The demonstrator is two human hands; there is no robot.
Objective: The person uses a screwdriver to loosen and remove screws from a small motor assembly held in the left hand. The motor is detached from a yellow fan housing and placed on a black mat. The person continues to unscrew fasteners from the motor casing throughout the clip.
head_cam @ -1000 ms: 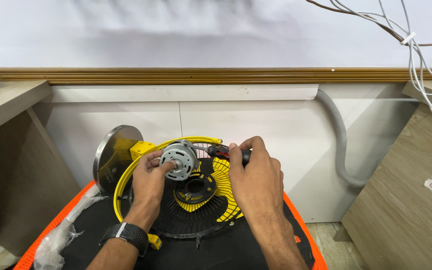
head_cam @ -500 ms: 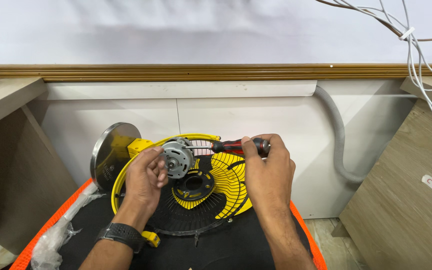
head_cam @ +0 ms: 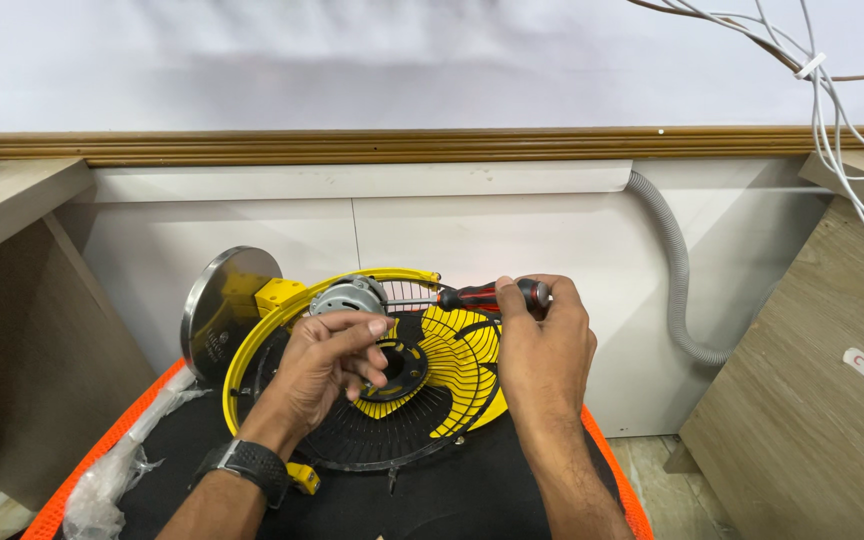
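Screwdriver shifted right — right hand gripping

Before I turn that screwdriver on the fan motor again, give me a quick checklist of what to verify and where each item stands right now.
1. Left hand steadying the motor: ok, fingers rest against its lower side.
2. Right hand gripping the screwdriver: ok, fingers wrap the red and black handle.
3. Screwdriver shaft aimed at the motor: ok, it lies level and points at the housing.
4. Tip seated in a screw head: cannot tell, the tip is hidden at the motor.
5. Fan grille resting stably: ok, it lies on the black surface.
6. Loose screws accounted for: cannot tell, none visible.
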